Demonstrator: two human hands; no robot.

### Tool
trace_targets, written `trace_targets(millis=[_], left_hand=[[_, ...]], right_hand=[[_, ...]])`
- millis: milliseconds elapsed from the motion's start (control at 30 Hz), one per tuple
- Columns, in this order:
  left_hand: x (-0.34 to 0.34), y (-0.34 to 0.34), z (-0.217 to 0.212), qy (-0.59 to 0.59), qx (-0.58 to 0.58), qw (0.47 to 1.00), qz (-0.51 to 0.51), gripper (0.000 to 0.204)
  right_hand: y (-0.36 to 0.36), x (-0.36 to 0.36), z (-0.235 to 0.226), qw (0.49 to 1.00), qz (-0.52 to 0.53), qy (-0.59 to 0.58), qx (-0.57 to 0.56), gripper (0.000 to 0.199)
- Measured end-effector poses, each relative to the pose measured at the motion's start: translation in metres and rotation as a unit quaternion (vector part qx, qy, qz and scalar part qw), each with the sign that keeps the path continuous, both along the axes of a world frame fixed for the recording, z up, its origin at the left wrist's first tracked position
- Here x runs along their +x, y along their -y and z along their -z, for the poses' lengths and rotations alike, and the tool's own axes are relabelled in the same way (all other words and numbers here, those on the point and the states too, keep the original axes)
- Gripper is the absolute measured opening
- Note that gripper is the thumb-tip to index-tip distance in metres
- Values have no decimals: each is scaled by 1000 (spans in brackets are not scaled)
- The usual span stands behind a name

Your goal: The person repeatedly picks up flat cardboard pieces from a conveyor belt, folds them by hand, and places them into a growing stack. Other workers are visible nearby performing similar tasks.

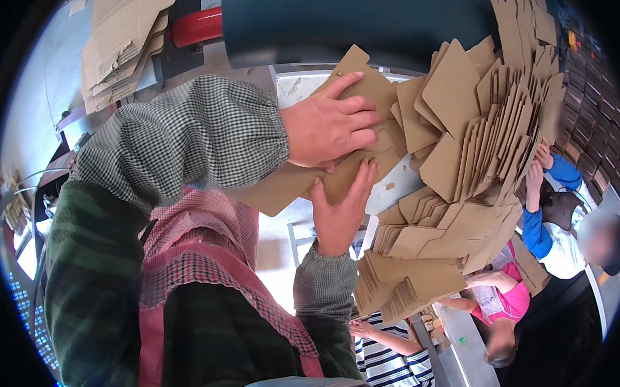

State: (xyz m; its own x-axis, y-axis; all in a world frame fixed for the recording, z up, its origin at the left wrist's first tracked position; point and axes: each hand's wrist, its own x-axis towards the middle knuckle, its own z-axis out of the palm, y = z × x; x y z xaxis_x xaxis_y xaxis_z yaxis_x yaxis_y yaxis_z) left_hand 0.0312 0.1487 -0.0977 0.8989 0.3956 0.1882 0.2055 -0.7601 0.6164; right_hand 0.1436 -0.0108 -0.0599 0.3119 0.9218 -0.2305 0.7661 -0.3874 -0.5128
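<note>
My left hand (334, 123), in a checked sleeve, lies over a brown folded cardboard piece (366, 79) with its fingers spread. Just nearer to me, my right hand (342, 212) rests against the near part of the cardboard, its thumb and fingers apart and stretched out. Another cardboard flap (272, 190) sticks out to the left below my left wrist. Where the folded pieces overlap beneath my hands, I cannot tell one sheet from another. A white work surface (297, 84) shows around the cardboard.
Large fanned stacks of cut cardboard (489, 145) crowd the right side. More flat cardboard (120, 43) is piled at the upper left. A dark machine body (357, 28) with a red tube-like part (196, 27) stands ahead. Co-workers with blue sleeves (537, 232), pink clothing (511, 296) and a striped top (393, 360) are at the right.
</note>
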Motion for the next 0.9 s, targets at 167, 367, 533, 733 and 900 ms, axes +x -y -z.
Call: trace_targets(millis=[167,367,533,733,900], left_hand=[[1,-2,-2,13,-16,1000,7,69],[0,-2,1,19,-18,1000,3,61],[2,0,5,28,-3,1000,-13,54],[1,-1,5,22,-5,1000,-11,55],[-2,-1,3,9,-14,1000,0,57]], right_hand=[[-8,-14,-2,996,-16,90,-22,68],[-19,-23,-2,993,90,60,-40,64],[-16,-21,-6,995,79,63,-14,66],[-34,6,-24,989,-100,99,-39,63],[-49,43,-27,968,-219,114,-32,59]])
